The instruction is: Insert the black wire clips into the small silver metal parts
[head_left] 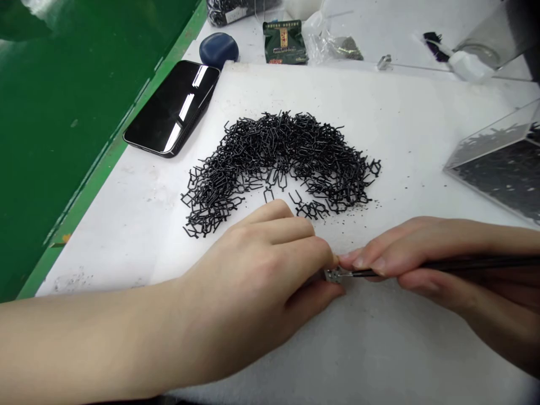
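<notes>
My left hand (pixel 270 264) is closed, its thumb and fingers pinching a small metallic piece (pixel 334 274) that is mostly covered by the fingertips. From the right, my right hand (pixel 426 253) grips a thin black-handled tool (pixel 455 263) like a pen. The tool's slim metal tip meets the small piece; its exact kind cannot be made out. Just beyond my left hand lies an arched pile of small black fork-shaped parts (pixel 278 140), with a few loose ones along its inner edge.
A black phone (pixel 172 107) and a dark blue rounded object (pixel 219 49) lie at the left edge of the white table (pixel 405 135). Behind are a green packet (pixel 285 42) and clear plastic bags. At right stands a clear box (pixel 502 163) holding dark parts.
</notes>
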Available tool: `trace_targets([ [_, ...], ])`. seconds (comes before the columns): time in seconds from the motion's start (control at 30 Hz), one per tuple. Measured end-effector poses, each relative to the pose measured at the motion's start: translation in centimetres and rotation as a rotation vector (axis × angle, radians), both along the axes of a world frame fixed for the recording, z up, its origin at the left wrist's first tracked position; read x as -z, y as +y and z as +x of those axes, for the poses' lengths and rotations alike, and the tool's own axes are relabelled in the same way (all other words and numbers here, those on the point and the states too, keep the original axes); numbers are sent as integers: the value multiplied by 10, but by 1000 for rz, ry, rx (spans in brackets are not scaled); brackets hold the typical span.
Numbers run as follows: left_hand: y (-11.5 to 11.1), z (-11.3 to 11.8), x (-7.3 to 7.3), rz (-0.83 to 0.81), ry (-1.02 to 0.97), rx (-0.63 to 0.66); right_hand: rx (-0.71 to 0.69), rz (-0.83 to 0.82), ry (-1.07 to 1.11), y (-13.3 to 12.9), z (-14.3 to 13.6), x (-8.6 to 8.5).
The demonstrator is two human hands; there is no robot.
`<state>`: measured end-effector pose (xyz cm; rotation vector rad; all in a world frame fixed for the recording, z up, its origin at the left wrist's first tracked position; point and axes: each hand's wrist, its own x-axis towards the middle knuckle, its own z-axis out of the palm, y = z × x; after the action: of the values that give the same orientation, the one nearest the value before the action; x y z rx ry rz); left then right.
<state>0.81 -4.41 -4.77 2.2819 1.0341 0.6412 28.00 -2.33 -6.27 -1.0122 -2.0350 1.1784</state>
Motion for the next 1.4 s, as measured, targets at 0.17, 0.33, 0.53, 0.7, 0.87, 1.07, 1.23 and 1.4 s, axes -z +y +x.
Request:
trace_targets([
  [0.17, 6, 4, -1, 14, 54, -10, 3, -15, 25, -2, -2, -1],
  [0.33, 10, 9, -2, 26, 70, -18, -62, -6, 10, -2, -1, -1],
  [0.53, 2, 3, -1, 10, 19, -16, -20, -32, 2, -4, -1, -1],
  [0.7, 0, 1, 0, 11, 1, -11, 30, -17, -2, -4, 0, 4],
  [0.87, 0, 2, 0, -1, -6, -6, 23, 17, 18, -5, -3, 2],
  [1.07, 1, 2, 2, 4, -25, 7, 38, -24, 16, -5, -6, -1],
  [1.23, 2, 0, 6, 4, -33, 13, 75, -29, 117, 0, -32, -2],
  [1.4, 1, 2, 1, -3, -28, 9, 103, -28, 149, 4, -46, -3],
])
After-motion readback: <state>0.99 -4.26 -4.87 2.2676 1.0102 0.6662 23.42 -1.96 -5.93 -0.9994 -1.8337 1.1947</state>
